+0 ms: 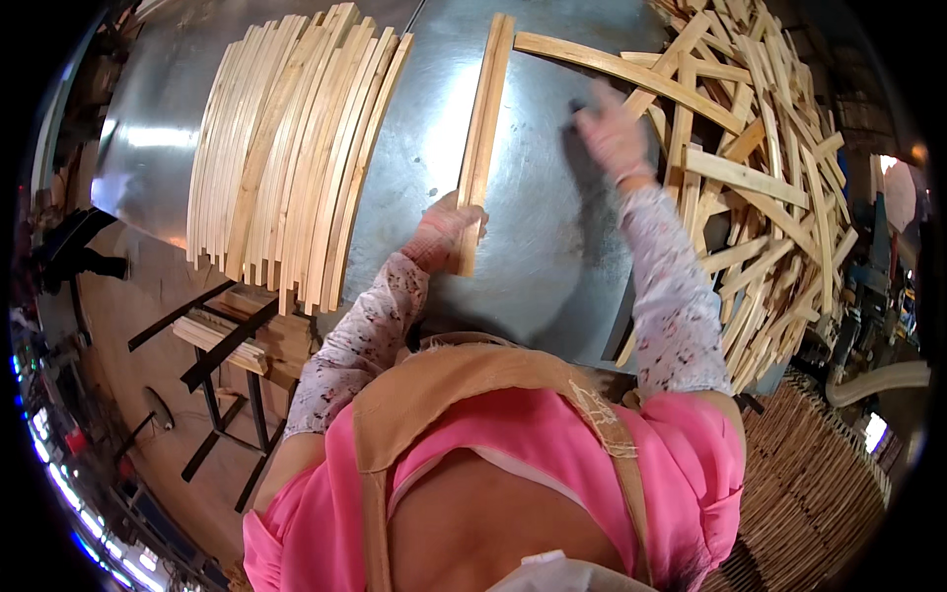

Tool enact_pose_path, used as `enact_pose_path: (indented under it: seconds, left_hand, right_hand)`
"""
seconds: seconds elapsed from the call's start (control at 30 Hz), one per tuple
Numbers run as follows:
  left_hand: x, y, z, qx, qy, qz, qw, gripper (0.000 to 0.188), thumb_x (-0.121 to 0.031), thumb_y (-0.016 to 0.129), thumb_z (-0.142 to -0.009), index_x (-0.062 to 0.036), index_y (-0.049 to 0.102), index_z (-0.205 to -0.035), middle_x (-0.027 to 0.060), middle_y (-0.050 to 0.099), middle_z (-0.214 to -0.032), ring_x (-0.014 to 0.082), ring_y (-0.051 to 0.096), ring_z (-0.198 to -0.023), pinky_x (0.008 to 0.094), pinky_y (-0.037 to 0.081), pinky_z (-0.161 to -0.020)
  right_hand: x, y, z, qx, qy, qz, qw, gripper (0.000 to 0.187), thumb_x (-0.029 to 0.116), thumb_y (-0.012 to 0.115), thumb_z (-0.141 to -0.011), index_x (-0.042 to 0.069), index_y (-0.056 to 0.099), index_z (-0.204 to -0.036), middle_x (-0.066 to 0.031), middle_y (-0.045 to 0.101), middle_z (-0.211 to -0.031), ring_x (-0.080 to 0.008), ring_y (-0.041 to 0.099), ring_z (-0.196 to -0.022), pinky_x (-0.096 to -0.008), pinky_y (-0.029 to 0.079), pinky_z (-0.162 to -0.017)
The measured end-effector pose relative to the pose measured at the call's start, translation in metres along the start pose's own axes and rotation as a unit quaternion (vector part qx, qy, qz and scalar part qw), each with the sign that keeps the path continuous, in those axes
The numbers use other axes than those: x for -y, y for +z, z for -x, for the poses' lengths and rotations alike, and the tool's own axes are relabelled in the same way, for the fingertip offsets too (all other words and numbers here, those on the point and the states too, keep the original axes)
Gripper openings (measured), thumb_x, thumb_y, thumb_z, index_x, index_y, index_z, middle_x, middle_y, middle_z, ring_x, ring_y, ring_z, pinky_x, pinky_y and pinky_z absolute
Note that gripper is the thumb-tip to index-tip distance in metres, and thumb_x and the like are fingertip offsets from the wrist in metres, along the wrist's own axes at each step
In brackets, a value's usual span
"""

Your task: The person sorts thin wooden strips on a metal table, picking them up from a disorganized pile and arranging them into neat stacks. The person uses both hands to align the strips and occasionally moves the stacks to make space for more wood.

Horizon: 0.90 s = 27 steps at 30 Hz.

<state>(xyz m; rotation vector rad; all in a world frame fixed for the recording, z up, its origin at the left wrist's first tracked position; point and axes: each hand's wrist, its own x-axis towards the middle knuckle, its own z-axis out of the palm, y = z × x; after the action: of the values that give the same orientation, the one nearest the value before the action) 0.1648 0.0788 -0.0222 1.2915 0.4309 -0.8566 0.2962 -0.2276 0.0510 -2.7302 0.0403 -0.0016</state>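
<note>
My left hand (446, 231) is closed round the near end of a pair of pale wooden strips (485, 128), which lie side by side and point away from me over the metal tabletop (414, 168). My right hand (614, 136) hovers to the right with its fingers apart, slightly blurred, and nothing shows in it. Close beyond it, a long wooden strip (602, 61) sticks out leftward from a jumbled pile of wooden strips (760, 178). To the left of my left hand, several strips lie in a neat row (296, 148).
Below the table's left side stands a black metal frame (232, 370) with wood pieces on it. Stacked thin brown sticks (809, 483) fill the lower right. A pale hose (878, 383) curves beside them. At far left, part of a person in dark clothing (84, 247) shows.
</note>
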Motion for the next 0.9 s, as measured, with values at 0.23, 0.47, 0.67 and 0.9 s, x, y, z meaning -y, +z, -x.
enact_pose_path:
  seconds: [0.23, 0.47, 0.67, 0.9]
  left_hand:
    - [-0.042, -0.013, 0.011, 0.076, 0.041, 0.207, 0.974, 0.080, -0.058, 0.061, -0.107, -0.0017, 0.043, -0.160, 0.0177, 0.072, -0.127, 0.0260, 0.073, -0.097, 0.0421, 0.063, -0.085]
    - [-0.016, -0.045, 0.003, -0.118, 0.057, -0.217, 0.967, 0.073, -0.047, 0.079, -0.090, 0.0043, 0.063, -0.140, 0.0132, 0.073, -0.105, 0.0219, 0.068, -0.086, 0.0374, 0.057, -0.082]
    - [-0.001, -0.064, 0.017, -0.127, 0.115, -0.165, 0.971, 0.059, -0.044, 0.073, -0.096, 0.0078, 0.068, -0.123, 0.0139, 0.073, -0.098, 0.0215, 0.068, -0.082, 0.0392, 0.056, -0.073]
    - [-0.025, -0.075, 0.064, -0.080, 0.086, 0.069, 0.991, 0.041, -0.017, 0.060, -0.107, 0.0011, 0.052, -0.143, 0.0111, 0.068, -0.103, 0.0186, 0.067, -0.079, 0.0322, 0.058, -0.067]
  right_hand:
    - [-0.079, 0.010, -0.115, -0.009, 0.150, 0.324, 0.934, 0.064, 0.039, 0.066, -0.099, 0.035, 0.046, -0.160, -0.0063, 0.054, -0.164, -0.0384, 0.056, -0.145, -0.0606, 0.054, -0.102]
    - [-0.058, -0.041, -0.123, -0.037, 0.018, 0.153, 0.987, 0.057, 0.057, 0.058, -0.105, 0.036, 0.055, -0.157, -0.0075, 0.074, -0.139, -0.0384, 0.070, -0.125, -0.0509, 0.055, -0.103]
    - [-0.005, -0.102, -0.120, 0.035, 0.063, -0.494, 0.866, 0.054, 0.050, 0.051, -0.112, 0.002, 0.065, -0.133, -0.0145, 0.078, -0.105, -0.0231, 0.077, -0.092, -0.0382, 0.062, -0.085]
    - [0.049, 0.028, -0.053, 0.008, 0.242, -0.705, 0.667, 0.043, 0.042, 0.053, -0.114, 0.000, 0.063, -0.116, -0.0171, 0.072, -0.098, -0.0285, 0.072, -0.082, -0.0462, 0.065, -0.077]
